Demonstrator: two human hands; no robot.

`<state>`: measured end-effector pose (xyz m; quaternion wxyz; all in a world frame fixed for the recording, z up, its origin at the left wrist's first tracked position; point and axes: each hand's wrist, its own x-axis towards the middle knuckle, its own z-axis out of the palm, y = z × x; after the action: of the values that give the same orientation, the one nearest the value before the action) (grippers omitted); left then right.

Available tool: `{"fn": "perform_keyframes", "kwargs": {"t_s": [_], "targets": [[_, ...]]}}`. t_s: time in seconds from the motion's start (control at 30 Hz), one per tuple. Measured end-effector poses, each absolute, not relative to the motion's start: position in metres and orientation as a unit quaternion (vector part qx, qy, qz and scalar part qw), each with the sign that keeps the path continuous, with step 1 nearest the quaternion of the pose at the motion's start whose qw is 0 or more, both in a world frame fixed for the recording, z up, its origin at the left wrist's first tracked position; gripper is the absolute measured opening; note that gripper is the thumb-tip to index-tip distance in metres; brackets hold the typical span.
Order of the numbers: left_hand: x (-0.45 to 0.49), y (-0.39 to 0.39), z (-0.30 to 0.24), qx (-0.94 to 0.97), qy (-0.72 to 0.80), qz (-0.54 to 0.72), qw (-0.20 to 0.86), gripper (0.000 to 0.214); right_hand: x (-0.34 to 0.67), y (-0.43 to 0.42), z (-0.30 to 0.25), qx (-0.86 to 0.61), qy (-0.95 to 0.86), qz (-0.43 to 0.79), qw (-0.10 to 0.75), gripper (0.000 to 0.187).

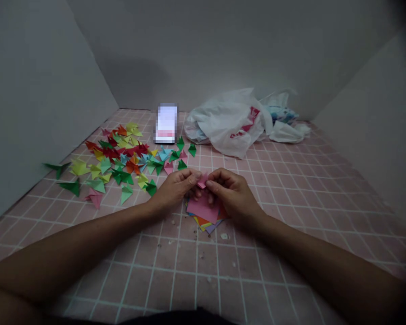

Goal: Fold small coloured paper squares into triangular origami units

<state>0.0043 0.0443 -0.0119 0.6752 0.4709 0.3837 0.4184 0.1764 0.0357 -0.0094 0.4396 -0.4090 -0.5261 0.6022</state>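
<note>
My left hand [174, 188] and my right hand [232, 193] meet at the middle of the pink tiled floor. Both pinch a small folded pink paper [202, 181] between their fingertips. Right under the hands lies a stack of coloured paper squares [205, 212] with a pink sheet on top. To the left, several folded paper pieces [122, 158] in green, yellow, red, blue and pink are scattered over the tiles.
A blurred-out phone [166, 123] stands behind the folded pieces. White plastic bags [238, 119] lie at the back right by the wall. Grey walls close in at the left, back and right. Small crumbs of debris [224, 236] dot the tiles near me.
</note>
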Motion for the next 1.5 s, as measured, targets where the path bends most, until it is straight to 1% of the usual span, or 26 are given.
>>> {"fn": "perform_keyframes", "kwargs": {"t_s": [0.1,0.4,0.5,0.63,0.8,0.97,1.07,1.1,1.17,1.23,1.3,1.4,1.5], "targets": [[0.004,0.045,-0.012,0.484,0.386,0.412,0.669,0.026,0.176,0.036,-0.01,-0.416,-0.525,0.592,0.449,0.017],[0.004,0.044,-0.01,0.489,0.397,0.433,0.645,0.023,0.173,0.034,-0.007,-0.414,-0.509,0.598,0.46,0.02],[0.005,0.043,-0.009,0.503,0.4,0.431,0.634,0.019,0.172,0.033,-0.007,-0.419,-0.51,0.594,0.46,0.017],[0.005,0.042,-0.01,0.491,0.388,0.441,0.643,0.017,0.173,0.032,-0.006,-0.43,-0.53,0.557,0.473,0.01],[0.006,0.039,-0.007,0.441,0.373,0.455,0.678,0.018,0.177,0.033,-0.009,-0.411,-0.578,0.514,0.482,0.007],[0.007,0.037,-0.004,0.425,0.376,0.453,0.688,0.018,0.182,0.035,-0.012,-0.404,-0.676,0.396,0.472,0.006],[0.007,0.038,-0.007,0.444,0.385,0.465,0.662,0.025,0.182,0.036,-0.01,-0.392,-0.711,0.35,0.467,0.009],[0.008,0.039,-0.008,0.451,0.387,0.472,0.651,0.029,0.182,0.036,-0.009,-0.39,-0.707,0.362,0.466,0.009],[0.008,0.04,-0.009,0.463,0.389,0.482,0.634,0.034,0.181,0.036,-0.008,-0.389,-0.662,0.433,0.472,0.004],[0.009,0.039,-0.007,0.478,0.395,0.48,0.62,0.035,0.179,0.036,-0.007,-0.396,-0.59,0.516,0.478,0.012],[0.01,0.037,-0.006,0.5,0.404,0.468,0.607,0.033,0.178,0.036,-0.007,-0.408,-0.541,0.57,0.464,0.021],[0.01,0.034,-0.006,0.524,0.399,0.454,0.6,0.033,0.176,0.035,-0.008,-0.421,-0.514,0.608,0.435,0.026],[0.009,0.034,-0.009,0.519,0.394,0.448,0.612,0.033,0.175,0.034,-0.009,-0.421,-0.493,0.615,0.449,0.024]]}}
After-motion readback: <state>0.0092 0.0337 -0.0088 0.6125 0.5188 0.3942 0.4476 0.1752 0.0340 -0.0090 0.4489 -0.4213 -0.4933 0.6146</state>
